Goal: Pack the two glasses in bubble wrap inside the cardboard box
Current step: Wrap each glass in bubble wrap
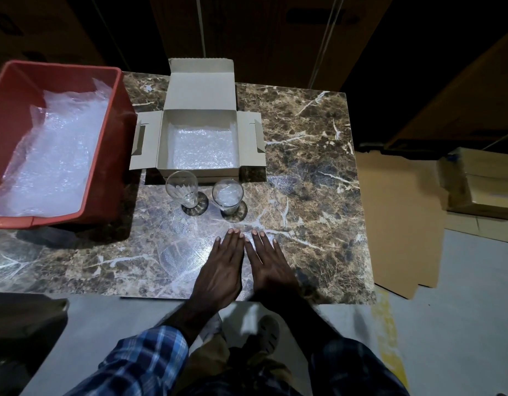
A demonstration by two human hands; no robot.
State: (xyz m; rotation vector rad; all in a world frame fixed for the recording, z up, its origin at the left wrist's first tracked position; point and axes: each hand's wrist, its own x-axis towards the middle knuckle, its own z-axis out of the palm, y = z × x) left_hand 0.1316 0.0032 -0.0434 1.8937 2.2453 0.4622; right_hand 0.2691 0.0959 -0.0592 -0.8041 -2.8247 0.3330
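Note:
Two clear glasses stand upright on the marble table: a taller one (184, 190) on the left and a shorter one (227, 195) on the right. Right behind them sits the open cardboard box (200, 117), flaps spread, with bubble wrap (204, 148) lining its bottom. A clear sheet of bubble wrap (178, 252) lies flat on the table in front of the glasses. My left hand (222, 267) and my right hand (268, 267) lie flat side by side on that sheet, fingers straight, a little short of the glasses.
A red plastic bin (118, 132) holding more bubble wrap (55, 155) stands at the table's left. Flat cardboard (401, 218) and stacked boxes (481, 184) lie on the floor to the right. The table's near edge (161, 294) runs just under my wrists.

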